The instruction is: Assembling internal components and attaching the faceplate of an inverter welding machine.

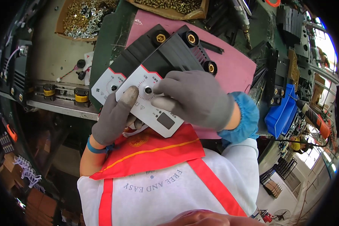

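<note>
A white control panel (pixel 159 119) with a dial scale and a dark display window fronts a black housing (pixel 169 51), tilted across the bench before me. My left hand (pixel 115 116), in a grey glove, grips the panel's left edge, thumb on its face and fingers beneath. From its dial centre sticks a short dark shaft (pixel 148 90). My right hand (pixel 196 98), also gloved, has its fingers curled and closed just right of that shaft. Anything small between those fingertips is hidden. Beside it lies a second white panel (pixel 106 85) on another black housing (pixel 137 52), partly covered by the first.
A pink mat (pixel 233 60) lies under the housings. Boxes of brass-coloured fasteners (pixel 169 8) and mixed nuts and washers (pixel 84 19) stand at the back. A power screwdriver (pixel 245 28) hangs at back right. To the right is a blue bin (pixel 280 113).
</note>
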`<action>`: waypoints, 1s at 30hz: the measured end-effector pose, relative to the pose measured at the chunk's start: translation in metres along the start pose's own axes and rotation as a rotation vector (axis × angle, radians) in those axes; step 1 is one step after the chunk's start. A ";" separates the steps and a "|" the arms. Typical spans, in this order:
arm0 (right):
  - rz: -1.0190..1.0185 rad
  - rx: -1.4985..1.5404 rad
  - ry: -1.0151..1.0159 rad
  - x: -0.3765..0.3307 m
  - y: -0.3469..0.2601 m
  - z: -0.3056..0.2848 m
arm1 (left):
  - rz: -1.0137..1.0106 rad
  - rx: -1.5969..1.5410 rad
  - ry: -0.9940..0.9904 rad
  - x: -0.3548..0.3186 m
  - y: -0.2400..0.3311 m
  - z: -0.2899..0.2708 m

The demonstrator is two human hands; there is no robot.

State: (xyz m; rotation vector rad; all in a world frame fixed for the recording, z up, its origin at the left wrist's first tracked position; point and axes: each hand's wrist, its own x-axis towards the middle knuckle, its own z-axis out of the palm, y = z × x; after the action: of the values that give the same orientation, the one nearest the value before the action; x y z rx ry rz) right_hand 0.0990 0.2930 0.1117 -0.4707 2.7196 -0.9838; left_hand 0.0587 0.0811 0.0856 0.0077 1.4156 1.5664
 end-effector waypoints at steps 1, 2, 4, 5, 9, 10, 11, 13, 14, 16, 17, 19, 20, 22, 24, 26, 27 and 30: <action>-0.061 0.108 0.075 -0.004 0.008 -0.017 | 0.050 -0.045 0.048 -0.003 -0.001 0.004; -0.008 0.222 0.206 -0.011 0.014 -0.041 | 0.003 0.006 0.012 -0.003 0.006 0.003; 0.129 0.307 0.567 -0.018 0.039 -0.064 | 0.008 0.038 0.039 -0.003 0.006 0.007; 0.221 -0.030 0.936 -0.010 0.075 -0.067 | 0.002 0.053 0.101 0.002 0.006 0.010; 0.496 -0.765 0.981 -0.006 0.170 -0.068 | -0.040 0.062 0.134 0.010 0.005 0.030; 0.545 -0.731 0.893 -0.002 0.176 -0.062 | -0.055 0.087 0.109 0.014 0.000 0.027; 0.527 -0.681 0.877 0.002 0.186 -0.058 | -0.071 0.112 0.095 0.016 -0.003 0.025; 0.457 -0.704 0.967 0.013 0.196 -0.053 | -0.041 0.104 0.138 0.014 -0.001 0.025; 0.425 -0.712 0.972 0.014 0.194 -0.055 | -0.047 0.085 0.157 0.012 -0.002 0.023; 0.335 -0.733 0.984 0.014 0.191 -0.062 | -0.052 0.067 0.174 0.012 -0.003 0.022; 0.336 -0.737 0.986 0.012 0.189 -0.065 | -0.037 0.072 0.151 0.013 -0.002 0.023; 0.267 -0.654 1.210 0.008 0.178 -0.076 | -0.023 0.069 0.132 0.017 -0.002 0.022; 0.300 -0.577 1.328 0.006 0.162 -0.084 | -0.022 0.100 0.157 0.020 -0.002 0.022; 0.079 -0.445 1.614 0.003 0.129 -0.102 | 0.019 0.168 0.104 0.017 0.004 0.026; -0.146 0.114 1.770 0.013 0.088 -0.107 | 0.025 0.179 0.076 0.011 0.005 0.024; -0.218 1.021 1.548 0.017 0.030 -0.103 | 0.021 0.161 0.042 0.008 0.001 0.016; -0.208 1.133 1.436 0.013 0.034 -0.094 | 0.013 0.085 0.108 0.007 0.004 0.026; -0.232 1.149 0.894 -0.003 0.008 -0.061 | -0.043 0.119 -0.015 0.018 0.002 0.011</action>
State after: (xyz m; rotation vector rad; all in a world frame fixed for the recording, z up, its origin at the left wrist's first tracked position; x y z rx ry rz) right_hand 0.0811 0.3356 0.1528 -0.0920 2.0127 -3.0394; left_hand 0.0550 0.1014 0.0807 0.0591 1.4860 1.4428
